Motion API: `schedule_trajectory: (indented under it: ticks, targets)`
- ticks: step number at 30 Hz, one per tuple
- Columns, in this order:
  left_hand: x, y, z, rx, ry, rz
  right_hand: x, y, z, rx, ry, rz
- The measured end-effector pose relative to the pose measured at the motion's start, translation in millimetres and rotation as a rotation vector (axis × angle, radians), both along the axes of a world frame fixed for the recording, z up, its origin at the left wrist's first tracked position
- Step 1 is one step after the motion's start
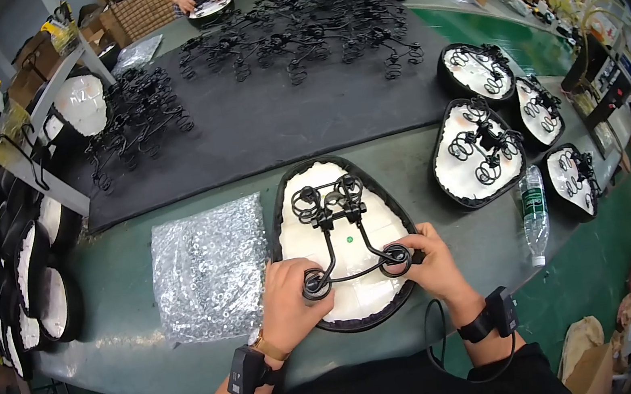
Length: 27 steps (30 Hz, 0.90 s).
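A bicycle saddle (301,236) lies upside down on the table before me, its white underside up and its black edge folded round. On it rests a black saddle spring frame (369,272), with coil springs at its far end and two near coils. My left hand (290,299) is closed round the left near coil. At the right near coil, my right hand (433,265) grips with thumb and fingers. A small green dot (350,239) shows on the white underside between the frame's rods. Left of the saddle lies a clear plastic bag (212,269) of small metal hardware.
Many black spring frames (299,32) cover the dark mat (256,124). Saddles with frames (476,152) and a water bottle (535,217) stand at right. Stacked saddles (58,305) and a metal post (39,173) are at left. Across the table a person's hands (186,4) hold another saddle.
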<state>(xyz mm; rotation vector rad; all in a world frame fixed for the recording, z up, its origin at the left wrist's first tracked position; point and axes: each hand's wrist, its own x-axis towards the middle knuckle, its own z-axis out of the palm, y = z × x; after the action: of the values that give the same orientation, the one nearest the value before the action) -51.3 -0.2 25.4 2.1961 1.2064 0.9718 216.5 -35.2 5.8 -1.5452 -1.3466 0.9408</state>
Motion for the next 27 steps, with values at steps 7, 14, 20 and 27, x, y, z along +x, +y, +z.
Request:
schedule_trajectory:
  ticks: [7,14,20,27]
  targets:
    - [0.6,0.0,0.7,0.019,-0.036,0.022,-2.2,1.7,1.2,-0.037,0.011,-0.003]
    - [3.7,-2.8,-3.7,0.016,-0.07,0.061,-2.3,1.4,5.9,-0.032,-0.021,0.002]
    - [0.8,-2.6,-4.8,0.034,-0.056,0.042,-5.4,3.1,4.0,0.006,-0.062,0.01]
    - [1.3,-1.7,-4.5,0.057,-0.009,0.032,-0.4,2.8,2.5,0.033,-0.157,0.052]
